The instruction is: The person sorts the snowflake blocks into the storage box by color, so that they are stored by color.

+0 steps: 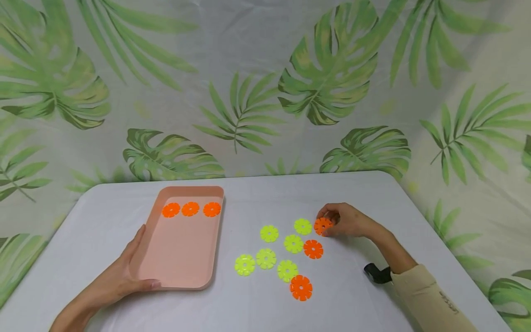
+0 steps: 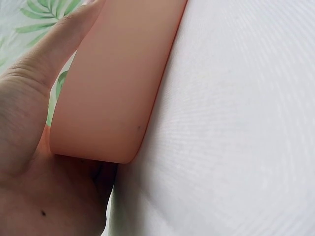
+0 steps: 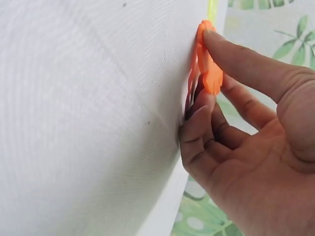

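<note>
A pink rectangular tray (image 1: 178, 249) lies on the left of the table, with three orange notched plastic discs (image 1: 190, 209) in a row near its far end. My left hand (image 1: 118, 276) holds the tray's near left corner, fingers along the side and thumb at the near edge. The tray's outer wall (image 2: 113, 88) fills much of the left wrist view. My right hand (image 1: 347, 220) pinches another orange disc (image 3: 211, 69) between thumb and fingers, tilted close to the tabletop. Beside it lie several yellow-green discs (image 1: 293, 244) and two more orange discs, one nearer (image 1: 313, 249) and one nearest the front (image 1: 300, 287).
A white cloth (image 1: 249, 309) covers the table. Its far edge meets a leaf-patterned backdrop (image 1: 238, 110). A black strap-like piece (image 1: 377, 273) sticks out by the right sleeve (image 1: 431, 295). The loose discs lie between the tray and the right hand.
</note>
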### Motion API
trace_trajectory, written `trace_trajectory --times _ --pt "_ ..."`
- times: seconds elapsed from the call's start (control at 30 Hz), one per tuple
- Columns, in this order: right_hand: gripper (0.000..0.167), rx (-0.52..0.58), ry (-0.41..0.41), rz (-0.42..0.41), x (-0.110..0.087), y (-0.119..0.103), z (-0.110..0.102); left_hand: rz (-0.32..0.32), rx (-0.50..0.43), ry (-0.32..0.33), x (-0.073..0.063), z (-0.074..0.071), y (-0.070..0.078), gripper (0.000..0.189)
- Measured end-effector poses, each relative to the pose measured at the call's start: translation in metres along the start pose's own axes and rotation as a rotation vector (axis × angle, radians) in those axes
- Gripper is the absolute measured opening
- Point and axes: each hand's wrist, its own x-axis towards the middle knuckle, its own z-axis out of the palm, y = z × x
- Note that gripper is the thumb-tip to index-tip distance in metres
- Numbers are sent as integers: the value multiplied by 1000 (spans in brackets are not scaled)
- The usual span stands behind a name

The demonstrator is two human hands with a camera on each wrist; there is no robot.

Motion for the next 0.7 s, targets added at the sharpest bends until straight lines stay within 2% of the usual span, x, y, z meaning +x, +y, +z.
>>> trace_trajectory --times 0.17,0.37,0.7 --pt "26 33 -9 -2 1 0 -2 11 -10 0 1 0 0 128" --pt "22 79 -33 -26 9 -7 1 14 -19 1 1 0 -1 128" --pt "30 169 -39 -101 28 -27 12 9 -19 9 1 1 -1 129"
